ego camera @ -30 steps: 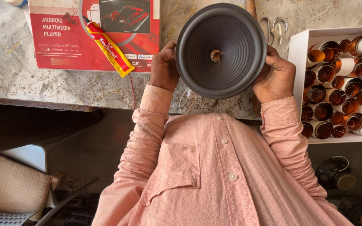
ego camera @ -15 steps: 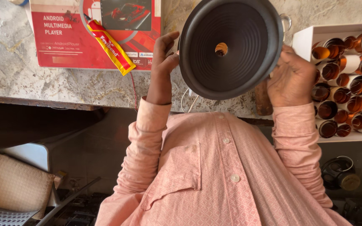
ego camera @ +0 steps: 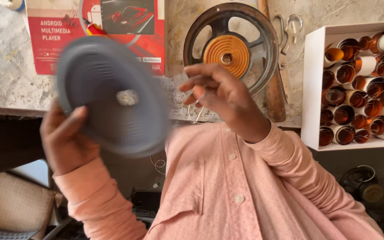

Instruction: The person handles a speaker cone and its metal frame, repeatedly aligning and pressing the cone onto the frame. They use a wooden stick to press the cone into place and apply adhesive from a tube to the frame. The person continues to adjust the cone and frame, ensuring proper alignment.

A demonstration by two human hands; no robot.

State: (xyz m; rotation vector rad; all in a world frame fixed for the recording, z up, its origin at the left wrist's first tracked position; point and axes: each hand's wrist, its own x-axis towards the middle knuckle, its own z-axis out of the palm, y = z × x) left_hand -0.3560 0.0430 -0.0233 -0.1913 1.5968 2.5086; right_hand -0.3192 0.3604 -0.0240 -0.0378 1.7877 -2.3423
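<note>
My left hand (ego camera: 67, 138) grips the lower left rim of a dark grey speaker cone (ego camera: 112, 98), which is blurred from motion and held up off the bench at the left. My right hand (ego camera: 223, 95) hovers in the middle with its fingers apart and nothing in them. It is just below a round metal speaker frame (ego camera: 196, 31) with an orange ridged disc (ego camera: 226, 55) in its centre, lying flat on the stone bench (ego camera: 5, 80).
A white box (ego camera: 312, 89) packed with several copper-brown coil tubes (ego camera: 361, 89) stands at the right. A red printed carton (ego camera: 58, 44) lies at the back left. A wooden handle (ego camera: 274, 93) and metal scissors (ego camera: 290, 24) rest beside the frame.
The cone has come off the metal frame and swung left in my left hand. My right hand let go of it and now hangs free, leaving the frame uncovered.
</note>
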